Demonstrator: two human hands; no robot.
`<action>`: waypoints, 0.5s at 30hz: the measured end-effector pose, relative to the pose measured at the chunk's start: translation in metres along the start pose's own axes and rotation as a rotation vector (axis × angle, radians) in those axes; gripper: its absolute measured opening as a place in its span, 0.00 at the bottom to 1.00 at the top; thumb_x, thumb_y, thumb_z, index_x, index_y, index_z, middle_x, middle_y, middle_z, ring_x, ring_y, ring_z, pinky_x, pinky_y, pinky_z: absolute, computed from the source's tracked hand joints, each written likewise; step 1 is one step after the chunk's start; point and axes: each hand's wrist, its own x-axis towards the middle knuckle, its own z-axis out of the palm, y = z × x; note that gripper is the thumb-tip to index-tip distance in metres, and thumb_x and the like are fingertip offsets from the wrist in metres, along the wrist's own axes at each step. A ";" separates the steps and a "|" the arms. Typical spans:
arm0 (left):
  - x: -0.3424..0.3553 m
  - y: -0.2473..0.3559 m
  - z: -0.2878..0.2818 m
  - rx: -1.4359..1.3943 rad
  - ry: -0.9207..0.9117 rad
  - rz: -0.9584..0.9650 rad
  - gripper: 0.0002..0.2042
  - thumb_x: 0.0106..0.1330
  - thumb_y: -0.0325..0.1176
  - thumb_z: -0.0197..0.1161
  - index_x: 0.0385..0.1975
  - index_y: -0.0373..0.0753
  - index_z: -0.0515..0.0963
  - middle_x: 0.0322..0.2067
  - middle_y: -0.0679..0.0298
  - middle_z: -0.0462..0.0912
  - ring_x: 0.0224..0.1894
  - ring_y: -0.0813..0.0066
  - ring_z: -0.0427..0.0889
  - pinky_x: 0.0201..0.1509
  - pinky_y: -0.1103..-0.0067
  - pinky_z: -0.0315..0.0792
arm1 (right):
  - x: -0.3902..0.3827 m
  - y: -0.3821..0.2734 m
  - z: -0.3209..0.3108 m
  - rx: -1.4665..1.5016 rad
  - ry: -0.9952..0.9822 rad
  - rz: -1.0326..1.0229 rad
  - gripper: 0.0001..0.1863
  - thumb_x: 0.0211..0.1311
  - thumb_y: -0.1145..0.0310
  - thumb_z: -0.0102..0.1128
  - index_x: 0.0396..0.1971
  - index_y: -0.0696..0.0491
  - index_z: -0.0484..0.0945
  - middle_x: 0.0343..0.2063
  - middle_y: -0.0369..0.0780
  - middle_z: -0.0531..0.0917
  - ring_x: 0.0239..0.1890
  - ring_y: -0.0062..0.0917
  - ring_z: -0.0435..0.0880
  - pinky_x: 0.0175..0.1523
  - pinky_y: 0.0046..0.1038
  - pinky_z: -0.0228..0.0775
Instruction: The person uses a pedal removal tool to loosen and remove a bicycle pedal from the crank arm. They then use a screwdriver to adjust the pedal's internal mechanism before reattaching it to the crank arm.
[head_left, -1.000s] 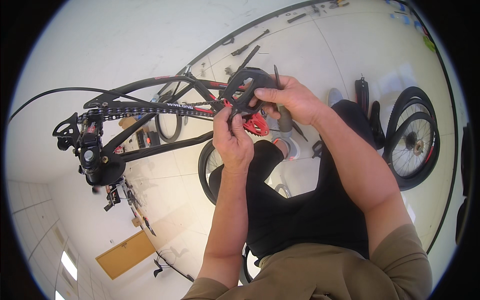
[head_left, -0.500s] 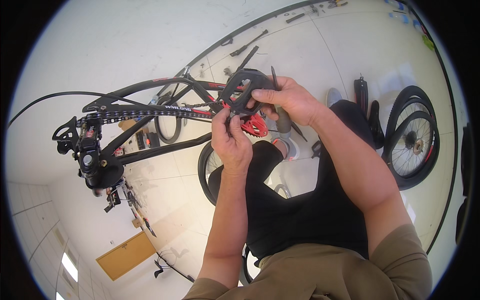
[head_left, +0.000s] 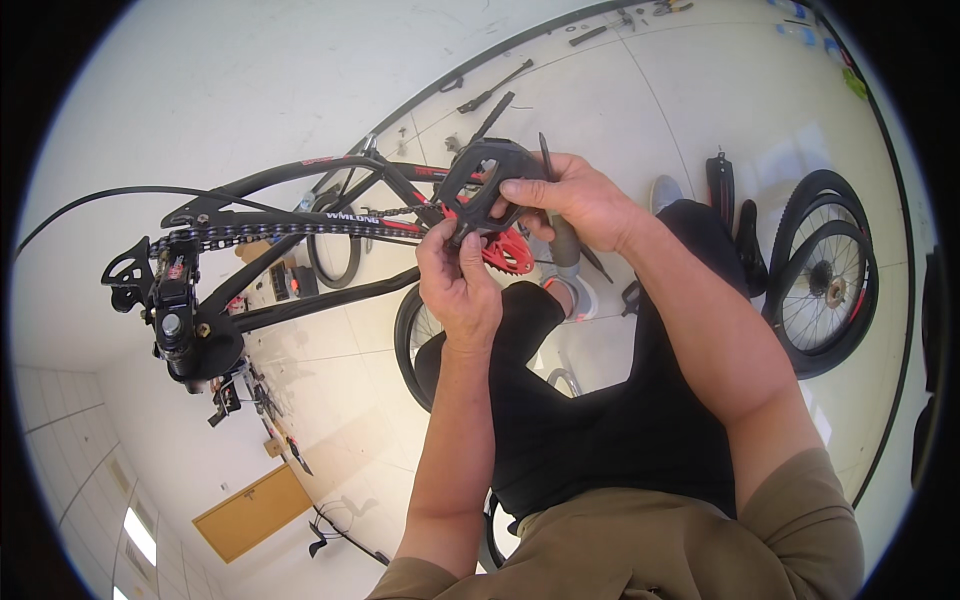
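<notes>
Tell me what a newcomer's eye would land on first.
Probably the black bicycle pedal at centre, gripped by the right hand, the left hand pinching its lower end. Next, the bright red chainring just below it, then the black bicycle frame stretching left and the bicycle wheels at far right.

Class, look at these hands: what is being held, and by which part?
A black bicycle pedal: the right hand grips its right side, thumb on top. The left hand has fingertips at its lower end; their exact grip is hidden.
</notes>
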 end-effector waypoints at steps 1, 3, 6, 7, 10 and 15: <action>0.000 -0.001 -0.001 0.040 -0.019 -0.001 0.15 0.74 0.26 0.58 0.56 0.28 0.67 0.43 0.56 0.80 0.39 0.75 0.83 0.46 0.80 0.80 | -0.001 0.000 0.000 0.003 -0.001 -0.001 0.12 0.66 0.64 0.69 0.42 0.57 0.82 0.34 0.40 0.87 0.23 0.18 0.75 0.27 0.21 0.67; 0.001 -0.002 -0.005 0.123 -0.056 -0.002 0.15 0.75 0.27 0.58 0.56 0.28 0.67 0.43 0.56 0.80 0.39 0.75 0.83 0.46 0.80 0.80 | 0.000 0.000 -0.001 0.007 -0.004 -0.001 0.12 0.66 0.64 0.69 0.42 0.57 0.82 0.34 0.40 0.87 0.23 0.18 0.75 0.27 0.21 0.67; 0.000 0.001 -0.005 0.086 -0.061 -0.038 0.14 0.75 0.24 0.56 0.57 0.28 0.69 0.44 0.56 0.80 0.41 0.75 0.82 0.48 0.80 0.77 | 0.001 0.002 -0.002 0.005 0.000 -0.008 0.13 0.65 0.64 0.69 0.42 0.57 0.81 0.34 0.40 0.87 0.21 0.17 0.75 0.25 0.20 0.68; 0.001 0.002 -0.001 0.049 -0.020 -0.011 0.14 0.75 0.25 0.57 0.57 0.28 0.68 0.44 0.56 0.80 0.40 0.76 0.82 0.47 0.80 0.77 | 0.002 0.002 -0.002 0.000 0.004 -0.018 0.14 0.64 0.64 0.70 0.42 0.57 0.81 0.33 0.40 0.87 0.19 0.16 0.74 0.24 0.19 0.68; 0.001 0.005 0.009 -0.015 0.057 0.052 0.14 0.74 0.26 0.58 0.55 0.28 0.69 0.44 0.56 0.80 0.39 0.78 0.82 0.46 0.82 0.78 | 0.001 0.001 -0.001 -0.005 0.002 -0.013 0.13 0.65 0.64 0.69 0.42 0.57 0.81 0.34 0.40 0.87 0.21 0.17 0.75 0.25 0.20 0.68; -0.001 -0.001 0.001 0.062 0.019 0.022 0.13 0.73 0.24 0.59 0.54 0.29 0.69 0.43 0.57 0.80 0.38 0.79 0.81 0.43 0.83 0.78 | 0.000 0.000 0.000 0.002 -0.001 -0.002 0.12 0.66 0.64 0.68 0.41 0.57 0.82 0.34 0.40 0.87 0.23 0.18 0.75 0.26 0.21 0.68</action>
